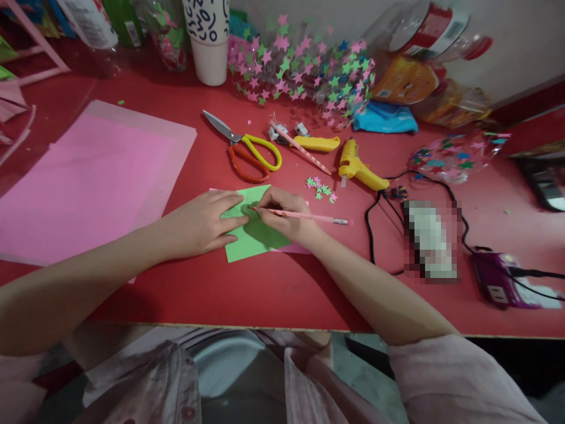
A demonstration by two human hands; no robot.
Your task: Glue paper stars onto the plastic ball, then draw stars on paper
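Note:
A small green sheet of paper (pixel 253 235) lies on the red table (pixel 265 288) over a bit of pink paper. My left hand (pixel 200 224) rests flat on its left edge, fingers stretched out, pressing it down. My right hand (pixel 282 217) is closed round a pink pencil (pixel 309 217), whose tip touches the green sheet near its top. The pencil's eraser end points right.
Large pink sheets (pixel 88 176) lie at the left. Behind the hands are scissors (pixel 247 150), a yellow cutter (pixel 315 143), a yellow glue gun (pixel 357 168) with black cable, loose paper stars (pixel 321 189), star-covered bottles (pixel 309 70), a white cup (pixel 210 59). A purple power strip (pixel 498 280) sits at the right.

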